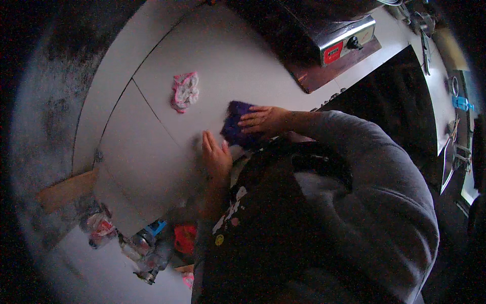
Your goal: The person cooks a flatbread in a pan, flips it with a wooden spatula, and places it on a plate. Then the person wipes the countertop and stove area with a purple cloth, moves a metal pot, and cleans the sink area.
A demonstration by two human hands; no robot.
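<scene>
My right hand (264, 119) lies flat over a dark purple cloth (233, 123) on the white tabletop (152, 98), its fingers pressing the cloth down. The thumb is hidden from view. Close by, my left hand (216, 154) touches or hovers just over the tabletop with nothing in it, fingers extended and thumb apart. A crumpled white cloth with pink edging (185, 92) rests farther out on the same surface, apart from both hands.
At the upper right, an appliance with a metal front and a black knob (349, 41) stands on a brown board (326, 74). A black panel (387, 95) lies beside it. A blue bottle (461, 103) is at the far right. Bagged items (100, 224) and a red object (185, 238) sit lower left.
</scene>
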